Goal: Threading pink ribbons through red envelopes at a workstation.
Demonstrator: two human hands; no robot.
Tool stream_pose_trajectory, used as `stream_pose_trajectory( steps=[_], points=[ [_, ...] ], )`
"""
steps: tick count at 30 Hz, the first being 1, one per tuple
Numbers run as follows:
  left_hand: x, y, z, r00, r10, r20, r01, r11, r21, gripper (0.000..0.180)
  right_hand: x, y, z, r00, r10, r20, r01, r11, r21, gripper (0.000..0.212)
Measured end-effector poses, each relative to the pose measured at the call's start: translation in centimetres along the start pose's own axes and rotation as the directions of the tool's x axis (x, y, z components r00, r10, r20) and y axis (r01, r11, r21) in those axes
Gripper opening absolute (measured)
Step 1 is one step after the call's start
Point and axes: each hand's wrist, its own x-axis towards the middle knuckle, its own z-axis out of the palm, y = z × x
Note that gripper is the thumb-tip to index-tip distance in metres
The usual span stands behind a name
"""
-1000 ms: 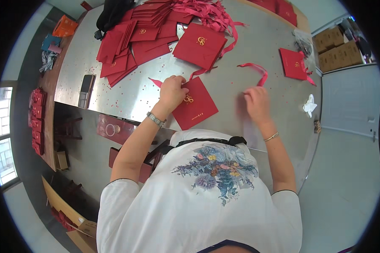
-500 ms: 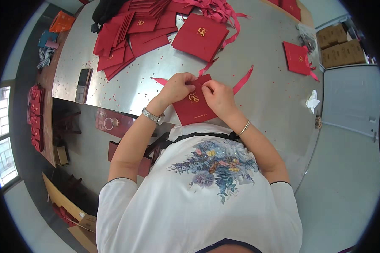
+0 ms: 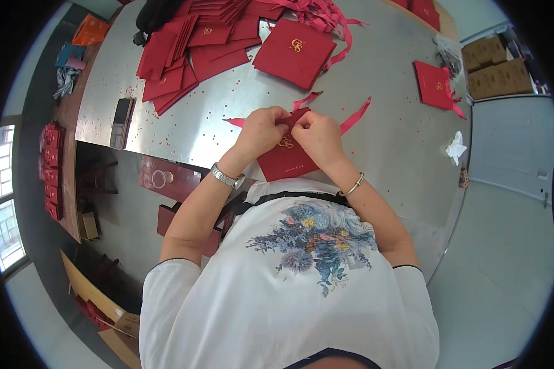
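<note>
A flat red paper bag (image 3: 287, 161) with a gold emblem lies at the table's near edge, close to my body. Over its upper part my left hand (image 3: 263, 130) and my right hand (image 3: 319, 138) meet, both with fingers pinched together. Ends of a pinkish-red ribbon (image 3: 354, 117) stick out past both hands, left and right. Another ribbon piece (image 3: 306, 100) shows just beyond the bag's top. The ribbon between my fingertips is mostly hidden by my hands.
Beyond my hands lies a stack of red bags (image 3: 294, 54), with a loose pile (image 3: 218, 37) to its left and tangled ribbons (image 3: 314, 15) behind. A ribboned bag (image 3: 434, 85) and crumpled tissue (image 3: 455, 148) lie right. A phone (image 3: 122, 123) rests at the left.
Both hands have shifted slightly, drawing closer together over the bag's top and covering more of the emblem. More of the ribbon piece beyond the bag shows now.
</note>
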Motion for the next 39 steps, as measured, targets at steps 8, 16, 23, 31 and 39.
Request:
stream_pose_trajectory(
  steps=[8,16,23,31,39],
  points=[
    [-0.3,-0.6,0.4,0.996,0.018,-0.092,-0.011,0.997,0.080,0.025,-0.2,0.2,-0.1,0.997,0.056,0.053,-0.059,0.997,0.052,0.016],
    [-0.2,-1.2,0.3,0.997,0.010,-0.071,-0.005,0.998,0.068,0.023,-1.1,0.5,0.3,0.999,0.030,0.039,-0.038,0.978,0.207,0.015],
    [0.6,-1.8,-1.1,0.983,-0.117,0.141,0.146,0.965,-0.216,0.019,-1.2,0.8,1.0,0.999,-0.013,0.040,0.004,0.978,0.210,0.016],
    [0.4,-2.3,-0.4,0.986,-0.118,0.118,0.151,0.932,-0.331,0.020,-0.8,0.8,1.1,1.000,0.001,0.022,-0.006,0.973,0.230,0.015],
    [-0.4,-1.4,0.8,0.991,0.106,-0.078,-0.107,0.994,-0.013,0.024,-0.2,-0.3,0.7,0.976,-0.216,0.017,0.210,0.926,-0.313,0.013]
  ],
)
